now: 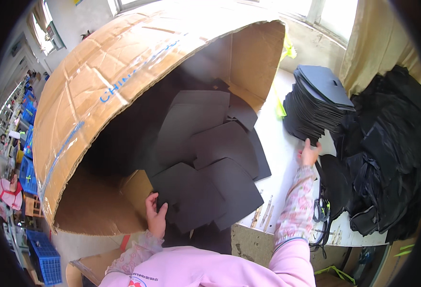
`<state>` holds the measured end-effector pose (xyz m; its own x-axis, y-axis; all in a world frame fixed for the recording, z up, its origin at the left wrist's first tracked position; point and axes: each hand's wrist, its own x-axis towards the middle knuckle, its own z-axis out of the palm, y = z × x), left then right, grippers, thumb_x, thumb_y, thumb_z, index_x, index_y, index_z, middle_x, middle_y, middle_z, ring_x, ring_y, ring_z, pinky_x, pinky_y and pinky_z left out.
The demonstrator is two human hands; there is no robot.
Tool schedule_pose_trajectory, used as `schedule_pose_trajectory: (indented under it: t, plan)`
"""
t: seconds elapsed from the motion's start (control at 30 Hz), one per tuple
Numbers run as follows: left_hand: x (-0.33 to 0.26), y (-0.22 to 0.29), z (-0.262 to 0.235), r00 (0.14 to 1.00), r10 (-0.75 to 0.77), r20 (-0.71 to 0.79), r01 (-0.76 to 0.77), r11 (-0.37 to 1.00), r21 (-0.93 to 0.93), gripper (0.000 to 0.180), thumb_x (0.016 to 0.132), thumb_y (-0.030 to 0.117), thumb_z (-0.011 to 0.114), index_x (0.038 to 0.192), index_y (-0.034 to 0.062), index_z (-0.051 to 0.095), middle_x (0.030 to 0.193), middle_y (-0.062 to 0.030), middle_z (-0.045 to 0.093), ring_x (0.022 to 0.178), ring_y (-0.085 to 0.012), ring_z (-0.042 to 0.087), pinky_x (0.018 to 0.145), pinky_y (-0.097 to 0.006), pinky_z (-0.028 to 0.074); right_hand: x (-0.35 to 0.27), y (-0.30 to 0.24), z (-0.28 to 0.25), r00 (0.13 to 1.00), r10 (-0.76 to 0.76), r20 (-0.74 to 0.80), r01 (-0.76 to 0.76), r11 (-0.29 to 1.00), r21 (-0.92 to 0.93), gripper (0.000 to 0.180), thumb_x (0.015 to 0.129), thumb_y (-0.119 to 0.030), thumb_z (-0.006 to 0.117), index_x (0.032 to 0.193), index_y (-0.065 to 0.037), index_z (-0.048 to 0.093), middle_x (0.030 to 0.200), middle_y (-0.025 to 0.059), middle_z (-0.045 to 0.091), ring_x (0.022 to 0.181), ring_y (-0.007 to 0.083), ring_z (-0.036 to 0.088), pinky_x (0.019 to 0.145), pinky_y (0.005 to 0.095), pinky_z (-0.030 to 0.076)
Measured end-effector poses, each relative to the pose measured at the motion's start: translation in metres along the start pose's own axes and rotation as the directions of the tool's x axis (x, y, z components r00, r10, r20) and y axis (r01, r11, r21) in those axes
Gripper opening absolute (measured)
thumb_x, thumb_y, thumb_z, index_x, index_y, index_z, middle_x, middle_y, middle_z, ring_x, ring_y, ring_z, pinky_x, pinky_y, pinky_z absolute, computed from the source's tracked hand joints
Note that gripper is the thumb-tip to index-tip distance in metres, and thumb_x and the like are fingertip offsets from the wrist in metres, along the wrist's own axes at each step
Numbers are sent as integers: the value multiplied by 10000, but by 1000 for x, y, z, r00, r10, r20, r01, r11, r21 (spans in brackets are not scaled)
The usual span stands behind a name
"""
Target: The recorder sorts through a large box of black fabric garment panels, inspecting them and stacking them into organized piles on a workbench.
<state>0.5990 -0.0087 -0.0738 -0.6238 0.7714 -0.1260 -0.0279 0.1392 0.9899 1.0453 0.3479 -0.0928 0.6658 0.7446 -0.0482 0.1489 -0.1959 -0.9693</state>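
Note:
My left hand (156, 217) is at the mouth of a large cardboard box, thumb and fingers apart, beside the near edge of loose black flat panels (189, 191). Those panels overlap in a pile that spills out of the box. My right hand (309, 154) reaches over the white table, fingers spread, at the near lower edge of a tall stack of black panels (315, 103). Its fingertips are at the stack; whether they press on it I cannot tell. Neither hand visibly grips anything.
The brown cardboard box (91, 91) lies on its side, opening toward me. A heap of black fabric (387, 143) covers the right of the white table (280, 167). Black straps (323, 215) hang over its front edge. Blue crates (43, 256) stand on the floor at far left.

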Motion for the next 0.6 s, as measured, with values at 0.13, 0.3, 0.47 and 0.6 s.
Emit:
schedule_pose_trajectory:
  t: [0.13, 0.3, 0.47, 0.6]
  plan:
    - [3, 7, 4, 1000, 17, -1, -17, 999, -44, 439, 850, -50, 616, 1254, 46, 473, 1248, -87, 489, 1162, -189, 464, 1035, -300, 347, -118, -22, -21, 893, -372, 254, 390, 921, -20, 323, 937, -189, 625, 1193, -18, 528, 874, 122, 646, 772, 173, 617, 706, 301, 489]
    - [-2, 14, 11, 997, 63, 46, -63, 998, 13, 441, 848, -43, 623, 1251, 62, 477, 1248, -94, 490, 1169, -194, 460, 1031, -306, 353, -272, -37, -23, 465, -250, 849, 418, 907, 38, 462, 846, -265, 748, 1183, -26, 542, 907, 106, 636, 795, 193, 619, 707, 318, 513]
    - [-12, 14, 19, 996, 36, 78, -36, 999, -7, 450, 841, -24, 640, 1252, 59, 475, 1266, -113, 483, 1192, -217, 453, 1054, -319, 337, -304, -33, -2, 539, -304, 786, 607, 787, -111, 590, 726, -312, 839, 1148, -33, 536, 771, 70, 554, 695, 213, 579, 653, 333, 493]
    - [-16, 1, 28, 965, 228, 133, -247, 957, 155, 456, 837, 1, 652, 1254, 45, 471, 1300, -143, 476, 1265, -257, 429, 1109, -335, 286, -310, -23, 3, 466, -297, 833, 633, 770, -79, 476, 707, -304, 849, 972, -37, 557, 763, 83, 542, 702, 214, 569, 638, 326, 470]
